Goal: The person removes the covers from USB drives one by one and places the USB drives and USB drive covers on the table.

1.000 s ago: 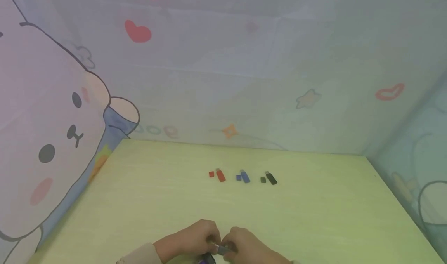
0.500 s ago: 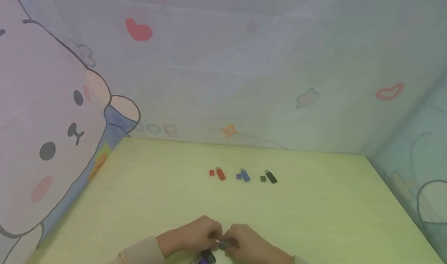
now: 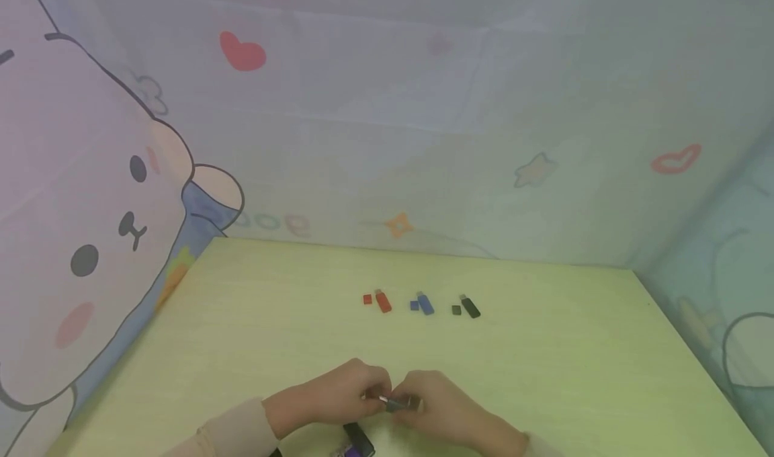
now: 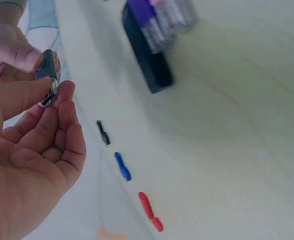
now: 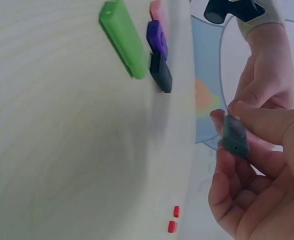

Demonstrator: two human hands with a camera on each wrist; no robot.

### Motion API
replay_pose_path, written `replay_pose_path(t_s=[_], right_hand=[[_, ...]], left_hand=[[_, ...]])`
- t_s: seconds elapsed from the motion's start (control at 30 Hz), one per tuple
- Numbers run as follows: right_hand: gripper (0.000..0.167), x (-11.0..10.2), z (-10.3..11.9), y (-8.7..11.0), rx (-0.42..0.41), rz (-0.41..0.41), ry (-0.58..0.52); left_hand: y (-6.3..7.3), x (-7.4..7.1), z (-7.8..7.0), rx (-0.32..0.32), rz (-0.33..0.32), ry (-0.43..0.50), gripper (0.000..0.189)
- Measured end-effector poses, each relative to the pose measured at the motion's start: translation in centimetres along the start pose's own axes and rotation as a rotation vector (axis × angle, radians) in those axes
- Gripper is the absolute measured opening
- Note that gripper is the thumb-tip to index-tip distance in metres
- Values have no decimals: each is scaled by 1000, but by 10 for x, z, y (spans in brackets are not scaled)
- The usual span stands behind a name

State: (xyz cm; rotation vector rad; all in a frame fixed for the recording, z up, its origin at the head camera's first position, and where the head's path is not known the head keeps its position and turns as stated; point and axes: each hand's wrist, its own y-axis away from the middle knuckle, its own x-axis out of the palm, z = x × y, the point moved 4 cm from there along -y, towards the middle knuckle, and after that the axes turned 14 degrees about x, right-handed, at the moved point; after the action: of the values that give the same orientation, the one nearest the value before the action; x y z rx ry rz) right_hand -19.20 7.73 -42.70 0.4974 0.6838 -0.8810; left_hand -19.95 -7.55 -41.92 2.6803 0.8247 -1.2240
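Observation:
Both hands meet over the near part of the table, holding one small dark grey-green USB flash drive point(image 3: 397, 404) between them. Its bright metal end points toward my left hand point(image 3: 353, 393), whose thumb and fingertips pinch that end. My right hand point(image 3: 444, 413) pinches the dark body point(image 5: 234, 137) between thumb and fingers. In the left wrist view the drive point(image 4: 47, 67) is held clear of the tabletop. Fingertips cover part of the drive, so whether a cap is on it cannot be told.
At the back lie a red drive point(image 3: 383, 301), a blue drive point(image 3: 426, 303) and a black drive point(image 3: 470, 307), each with its cap beside it. By the near edge are a black stick point(image 3: 359, 439), a purple piece point(image 5: 157, 37), a pink piece point(image 5: 158, 12) and a green stick point(image 5: 124, 40).
Both hands have moved a little away from the near edge and to the right, carrying the flash drive between them. More of the black stick and purple piece shows below them.

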Motion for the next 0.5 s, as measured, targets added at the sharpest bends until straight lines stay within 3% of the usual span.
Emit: replay_pose_path(t_s=[0.3,0.5], right_hand=[[11,-10,11,10,-179,-41,-34],[12,-10,13,15,-250,-79,-91]], left_hand=[[9,-6,-16,58,-89,93,9],[12,-4,-19,80,-136,126,9]])
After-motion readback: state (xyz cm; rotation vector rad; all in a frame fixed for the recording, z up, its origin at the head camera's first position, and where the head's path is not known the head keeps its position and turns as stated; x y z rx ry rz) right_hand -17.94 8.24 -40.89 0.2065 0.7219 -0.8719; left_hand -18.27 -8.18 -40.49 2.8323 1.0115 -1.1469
